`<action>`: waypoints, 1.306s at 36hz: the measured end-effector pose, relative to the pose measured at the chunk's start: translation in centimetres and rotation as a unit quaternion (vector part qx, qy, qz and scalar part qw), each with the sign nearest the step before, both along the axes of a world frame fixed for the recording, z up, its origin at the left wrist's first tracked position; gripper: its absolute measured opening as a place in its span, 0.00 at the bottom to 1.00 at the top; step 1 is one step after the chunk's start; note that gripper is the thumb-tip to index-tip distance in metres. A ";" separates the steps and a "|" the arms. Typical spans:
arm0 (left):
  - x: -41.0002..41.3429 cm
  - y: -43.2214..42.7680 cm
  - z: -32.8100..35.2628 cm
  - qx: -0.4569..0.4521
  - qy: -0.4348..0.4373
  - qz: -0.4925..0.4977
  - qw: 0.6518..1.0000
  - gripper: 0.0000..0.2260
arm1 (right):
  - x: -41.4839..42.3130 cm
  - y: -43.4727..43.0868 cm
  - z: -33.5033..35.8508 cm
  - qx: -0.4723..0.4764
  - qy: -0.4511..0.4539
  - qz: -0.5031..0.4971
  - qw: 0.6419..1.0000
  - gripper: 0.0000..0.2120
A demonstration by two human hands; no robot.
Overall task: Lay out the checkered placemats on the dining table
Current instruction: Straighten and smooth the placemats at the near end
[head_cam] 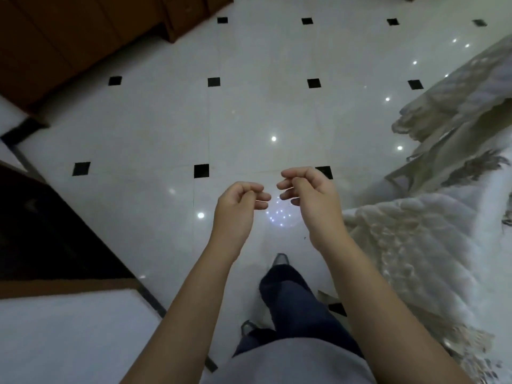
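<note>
Most of the view is a glossy white tiled floor point(155, 128) set with small black square insets point(201, 171) and dotted with bright reflections of lights. Along the right edge a pale embroidered tablecloth point(415, 245) with a fringed border hangs in folds over what seems to be a table, though the top itself is barely in view. A brown wooden cabinet point(69, 31) fills the upper left corner. A dark panel point(41, 231) runs down the left side, and below it lies a flat white surface point(69, 342). At the bottom centre are the person's grey shirt point(291, 361) and a leg in dark blue trousers point(299, 306) stepping forward. Both bare forearms reach out over the floor. The left hand point(238, 206) and the right hand point(313, 195) are held up close together without touching, fingertips turned toward each other. Each has its fingers loosely curled toward the thumb, and neither holds anything. Two grey shoes show, one point(280, 259) ahead and one point(247, 327) nearer the body. No checkered placemat can be made out in this view, so how it lies relative to the hands cannot be told. The tablecloth is just to the right of the right hand, apart from it.
</note>
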State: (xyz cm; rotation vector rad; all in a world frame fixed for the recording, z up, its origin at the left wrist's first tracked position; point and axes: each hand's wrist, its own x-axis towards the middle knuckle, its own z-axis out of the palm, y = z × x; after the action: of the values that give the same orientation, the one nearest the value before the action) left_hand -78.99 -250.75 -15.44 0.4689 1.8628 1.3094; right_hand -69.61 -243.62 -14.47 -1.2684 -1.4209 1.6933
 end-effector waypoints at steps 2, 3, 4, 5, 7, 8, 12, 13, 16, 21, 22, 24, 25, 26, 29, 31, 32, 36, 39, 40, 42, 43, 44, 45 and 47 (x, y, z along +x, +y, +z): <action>-1.5 3.0 -0.2 0.002 0.005 -0.022 1.000 0.11 | -1.3 2.9 -0.2 0.001 0.005 -0.017 1.000 0.14; -2.2 4.7 -0.4 0.005 0.007 -0.034 0.999 0.11 | -1.9 4.6 -0.3 0.001 0.009 -0.027 1.000 0.14; -3.0 6.5 -0.4 0.008 0.009 -0.044 0.999 0.10 | -2.6 6.3 -0.4 0.000 0.012 -0.037 0.999 0.14; -3.8 8.5 -0.5 0.013 0.011 -0.054 0.998 0.10 | -3.2 8.1 -0.6 -0.002 0.016 -0.048 0.999 0.14; -5.2 12.5 -0.4 0.019 0.017 -0.067 0.997 0.11 | -4.5 11.7 -0.7 -0.006 0.023 -0.068 0.997 0.14; -5.9 14.7 -0.2 0.018 0.020 -0.075 0.997 0.11 | -5.1 13.7 -0.8 -0.008 0.023 -0.076 0.997 0.14; -8.0 23.0 1.2 0.009 0.018 -0.104 0.994 0.11 | -7.4 20.9 -0.2 -0.024 0.027 -0.095 0.995 0.14; -8.5 24.9 1.6 0.011 0.018 -0.111 0.994 0.11 | -7.8 22.6 0.1 -0.025 0.033 -0.101 0.994 0.14; -9.6 30.4 2.7 0.022 0.021 -0.135 0.990 0.10 | -8.8 27.4 1.1 -0.016 0.044 -0.127 0.991 0.14; -10.9 38.3 2.9 0.029 0.025 -0.181 0.983 0.10 | -9.3 34.3 1.6 -0.015 0.033 -0.176 0.984 0.13; -11.1 40.0 2.7 0.028 0.021 -0.189 0.981 0.10 | -9.3 35.7 1.5 -0.016 0.028 -0.187 0.982 0.13; -11.4 43.5 2.1 0.021 0.011 -0.204 0.979 0.10 | -9.5 38.7 1.1 -0.019 0.019 -0.213 0.977 0.13; -11.6 45.3 1.8 0.016 0.005 -0.214 0.977 0.10 | -9.7 40.3 0.9 -0.022 0.015 -0.227 0.974 0.13; -11.9 47.2 1.5 0.013 0.000 -0.224 0.975 0.10 | -9.9 41.9 0.6 -0.025 0.010 -0.238 0.971 0.13; -12.8 53.4 0.8 0.012 -0.009 -0.261 0.965 0.10 | -10.9 47.2 0.1 -0.024 0.002 -0.272 0.962 0.12; -13.8 57.8 0.4 0.018 -0.011 -0.282 0.959 0.10 | -12.0 51.1 -0.1 -0.021 -0.005 -0.290 0.957 0.13; -14.4 60.1 0.4 0.021 -0.009 -0.293 0.956 0.10 | -12.6 53.0 -0.1 -0.020 -0.011 -0.300 0.954 0.13; -17.1 69.1 1.5 0.031 0.007 -0.335 0.942 0.11 | -14.8 60.8 1.1 -0.014 -0.020 -0.329 0.944 0.13; -18.8 75.2 2.7 0.040 0.021 -0.351 0.935 0.11 | -15.9 65.8 2.3 -0.004 -0.007 -0.348 0.938 0.14; -19.1 77.2 2.9 0.043 0.025 -0.356 0.933 0.11 | -16.0 67.3 2.4 0.003 -0.006 -0.358 0.934 0.14; -19.2 80.6 3.1 0.040 0.021 -0.365 0.930 0.11 | -15.9 69.8 2.5 0.002 -0.013 -0.385 0.923 0.14; -18.9 82.1 3.3 0.039 0.018 -0.370 0.928 0.11 | -15.7 70.8 2.4 -0.008 -0.016 -0.399 0.917 0.14; -18.6 83.3 3.3 0.040 0.017 -0.376 0.925 0.11 | -15.4 71.7 2.3 -0.018 -0.019 -0.412 0.911 0.14; -18.1 84.5 3.2 0.037 0.012 -0.388 0.921 0.11 | -15.0 72.8 2.3 -0.029 -0.022 -0.428 0.903 0.14; -17.1 86.9 3.0 0.034 0.001 -0.419 0.908 0.11 | -14.1 75.0 2.1 -0.042 -0.028 -0.455 0.889 0.14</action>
State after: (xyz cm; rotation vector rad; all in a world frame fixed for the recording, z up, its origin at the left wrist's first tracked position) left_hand -96.07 -163.89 -12.46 1.1497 1.3449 0.7686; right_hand -83.69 -168.64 -12.35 -1.6722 -0.5735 1.0615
